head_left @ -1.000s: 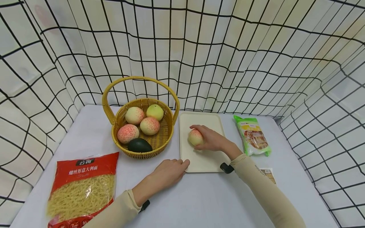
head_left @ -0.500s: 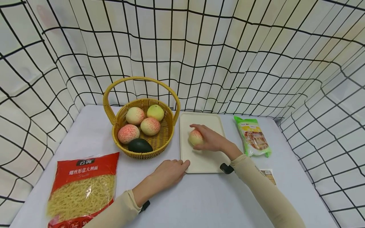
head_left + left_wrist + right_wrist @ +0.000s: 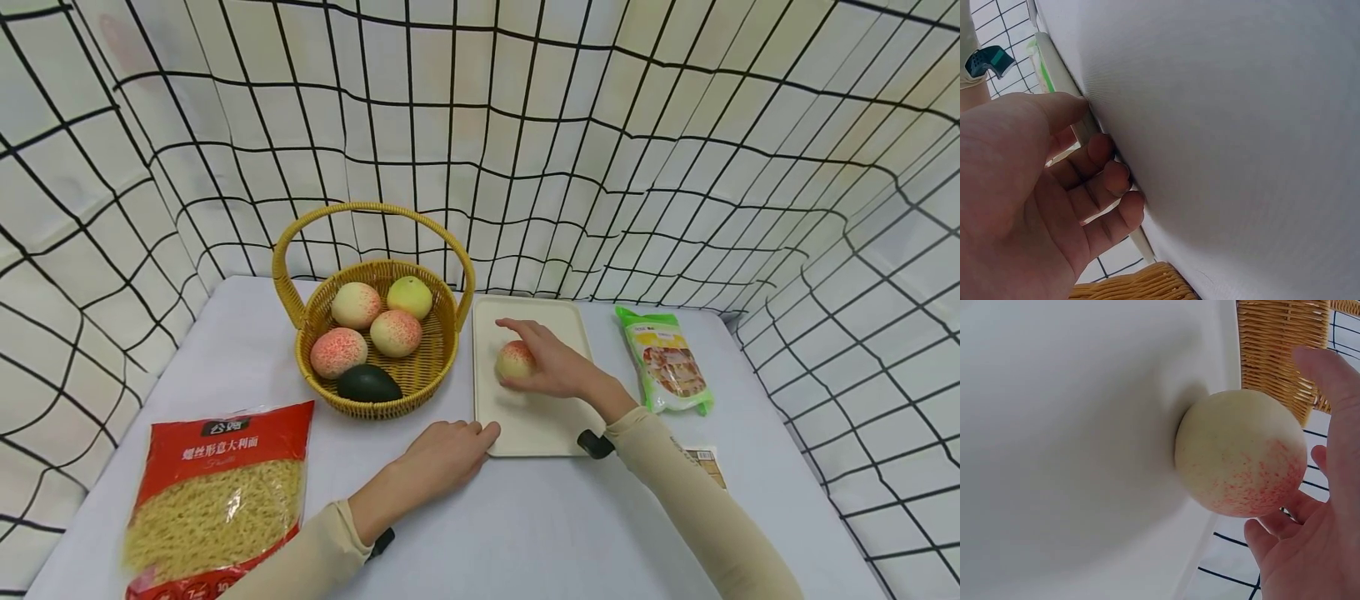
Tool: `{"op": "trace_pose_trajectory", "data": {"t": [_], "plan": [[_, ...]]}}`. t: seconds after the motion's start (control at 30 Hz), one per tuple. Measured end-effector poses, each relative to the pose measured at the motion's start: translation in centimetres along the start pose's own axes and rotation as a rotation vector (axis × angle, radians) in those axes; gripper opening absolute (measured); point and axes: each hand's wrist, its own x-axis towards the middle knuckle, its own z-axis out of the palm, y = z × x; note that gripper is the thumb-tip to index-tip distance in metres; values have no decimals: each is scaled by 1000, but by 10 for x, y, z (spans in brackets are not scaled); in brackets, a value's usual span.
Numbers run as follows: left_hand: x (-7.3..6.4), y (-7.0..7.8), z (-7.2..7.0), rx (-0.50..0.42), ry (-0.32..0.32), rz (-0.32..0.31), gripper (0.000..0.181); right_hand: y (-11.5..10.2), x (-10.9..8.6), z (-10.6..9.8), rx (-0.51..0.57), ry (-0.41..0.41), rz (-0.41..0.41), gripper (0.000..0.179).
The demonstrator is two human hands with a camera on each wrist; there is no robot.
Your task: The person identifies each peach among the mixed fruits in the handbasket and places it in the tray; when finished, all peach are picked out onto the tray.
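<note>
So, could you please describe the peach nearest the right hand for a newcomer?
On the white table, right of the basket, lies a cream tray. The peach sits on it beside the right hand; unlike the other peaches, it's outside the basket.

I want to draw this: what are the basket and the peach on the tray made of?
The basket seems wicker, or a plastic imitation, slightly glossy: its woven strands show. The peach looks like matte foam or plastic, with paint-like red speckles, but I can't be sure.
</note>
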Motion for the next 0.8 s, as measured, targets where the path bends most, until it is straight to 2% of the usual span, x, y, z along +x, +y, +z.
{"op": "trace_pose_trajectory", "data": {"t": [0.3, 0.57, 0.8], "plan": [[-1, 1, -2, 5, 12, 5, 20, -17, 0, -5, -16, -3, -15, 89], [-1, 2, -3, 15, 37, 14, 20, -32, 5, -4, -51, 10, -87, 81], [0, 0, -1, 13, 10, 5, 19, -42, 10, -1, -65, 22, -149, 68]]}}
